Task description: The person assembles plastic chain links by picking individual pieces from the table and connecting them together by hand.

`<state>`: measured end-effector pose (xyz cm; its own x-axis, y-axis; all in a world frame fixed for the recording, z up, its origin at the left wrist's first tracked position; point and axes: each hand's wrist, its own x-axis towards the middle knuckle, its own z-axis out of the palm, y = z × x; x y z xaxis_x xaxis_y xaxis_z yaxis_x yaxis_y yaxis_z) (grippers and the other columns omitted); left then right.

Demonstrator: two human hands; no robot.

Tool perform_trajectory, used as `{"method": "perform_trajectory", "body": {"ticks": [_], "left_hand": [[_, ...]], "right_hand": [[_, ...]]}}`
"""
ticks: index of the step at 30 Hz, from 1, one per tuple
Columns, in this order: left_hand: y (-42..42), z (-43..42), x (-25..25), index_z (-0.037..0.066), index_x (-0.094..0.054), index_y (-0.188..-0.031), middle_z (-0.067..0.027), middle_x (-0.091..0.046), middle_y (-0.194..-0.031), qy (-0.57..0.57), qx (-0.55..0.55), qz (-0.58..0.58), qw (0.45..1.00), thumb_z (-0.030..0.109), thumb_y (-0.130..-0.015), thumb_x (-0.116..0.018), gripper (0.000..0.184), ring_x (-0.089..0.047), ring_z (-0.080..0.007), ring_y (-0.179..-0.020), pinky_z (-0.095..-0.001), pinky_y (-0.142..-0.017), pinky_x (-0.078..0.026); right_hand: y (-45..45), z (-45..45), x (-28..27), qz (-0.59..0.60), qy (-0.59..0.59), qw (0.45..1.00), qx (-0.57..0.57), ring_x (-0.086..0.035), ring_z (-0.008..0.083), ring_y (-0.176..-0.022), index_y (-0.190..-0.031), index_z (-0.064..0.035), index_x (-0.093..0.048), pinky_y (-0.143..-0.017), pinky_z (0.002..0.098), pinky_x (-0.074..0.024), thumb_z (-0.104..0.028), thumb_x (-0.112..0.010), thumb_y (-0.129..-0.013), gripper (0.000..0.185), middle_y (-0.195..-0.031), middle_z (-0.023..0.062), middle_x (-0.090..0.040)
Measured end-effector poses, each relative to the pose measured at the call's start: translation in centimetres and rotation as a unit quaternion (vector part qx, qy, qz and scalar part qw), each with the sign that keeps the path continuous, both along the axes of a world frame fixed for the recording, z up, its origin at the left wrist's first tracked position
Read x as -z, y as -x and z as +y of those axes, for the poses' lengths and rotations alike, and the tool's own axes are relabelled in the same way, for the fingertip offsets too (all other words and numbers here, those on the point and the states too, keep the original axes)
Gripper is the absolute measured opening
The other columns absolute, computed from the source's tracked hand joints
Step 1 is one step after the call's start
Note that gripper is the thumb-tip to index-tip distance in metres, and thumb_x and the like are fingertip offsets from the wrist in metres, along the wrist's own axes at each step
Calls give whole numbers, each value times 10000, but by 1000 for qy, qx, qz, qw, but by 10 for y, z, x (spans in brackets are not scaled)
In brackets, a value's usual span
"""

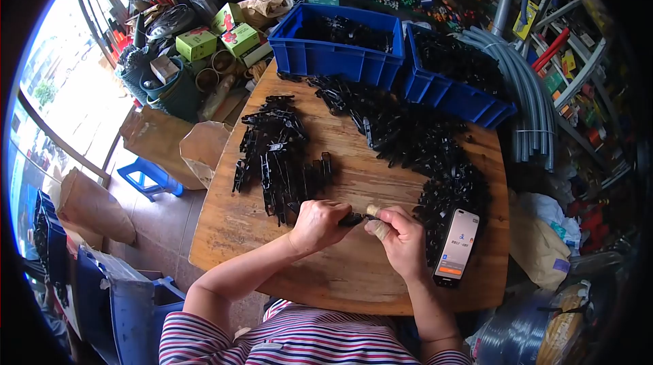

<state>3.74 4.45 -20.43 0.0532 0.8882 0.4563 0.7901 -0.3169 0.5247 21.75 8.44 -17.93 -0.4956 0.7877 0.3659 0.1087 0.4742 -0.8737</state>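
My left hand is closed around a small black plastic part, whose end sticks out to the right. Thumb and forefinger of my right hand pinch at that end, and both tips are wrapped in pale tape. The part's exact kind is too small and dark to tell. Just beyond my left hand lies a pile of similar black parts on the wooden table. A larger curved heap of black parts runs along the right side of the table.
A lit phone lies near the table's right edge. Two blue crates of black parts stand at the back. Grey tubing is bundled on the right. A blue stool and paper sacks are on the left.
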Motion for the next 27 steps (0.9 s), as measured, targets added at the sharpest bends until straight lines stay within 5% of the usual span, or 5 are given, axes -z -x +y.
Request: {"method": "perform_trajectory", "body": {"ticks": [12, 16, 19, 22, 27], "left_hand": [[1, -8, -8, 90, -488, -646, -75, -521, -547, -25, 44, 74, 996, 188, -706, -669, 214, -588, -271, -533, -384, -461, -445], [1, -8, -14, 81, -505, -652, -83, -527, -559, -22, 43, 66, 997, 175, -661, -703, 219, -567, -282, -516, -384, -467, -442], [1, -9, -15, 76, -551, -708, -95, -564, -565, 20, 39, 37, 998, 207, -712, -671, 178, -598, -296, -545, -403, -483, -461], [3, 1, -21, 51, -606, -764, -139, -620, -645, 143, 47, -10, 989, 269, -730, -682, 234, -621, -336, -610, -428, -539, -489], [-11, -3, -6, 27, -619, -831, -173, -628, -690, 227, 59, 84, 968, 328, -759, -649, 311, -627, -353, -648, -425, -576, -509]], "right_hand": [[-8, -9, 0, -121, -46, 990, -51, -591, 120, -617, -1025, 80, -594, -533, 246, -471, -18, -599, -871, 183, -827, 86, -607], [-7, -8, -1, -76, 95, 990, -75, -623, 248, -684, -1048, 38, -605, -559, 306, -485, -55, -627, -844, 225, -810, 122, -601], [-1, -6, -9, -83, -172, 980, -50, -587, 192, -631, -1060, 76, -584, -533, 266, -482, -15, -624, -834, 246, -816, 119, -581], [4, -8, -16, -180, -280, 942, -33, -590, 208, -655, -1039, 96, -579, -553, 278, -507, 10, -603, -798, 257, -787, 111, -548], [-4, -6, -17, -398, -417, 811, -99, -592, 192, -668, -910, 72, -590, -569, 282, -530, -27, -554, -745, 195, -764, 107, -513]]}}
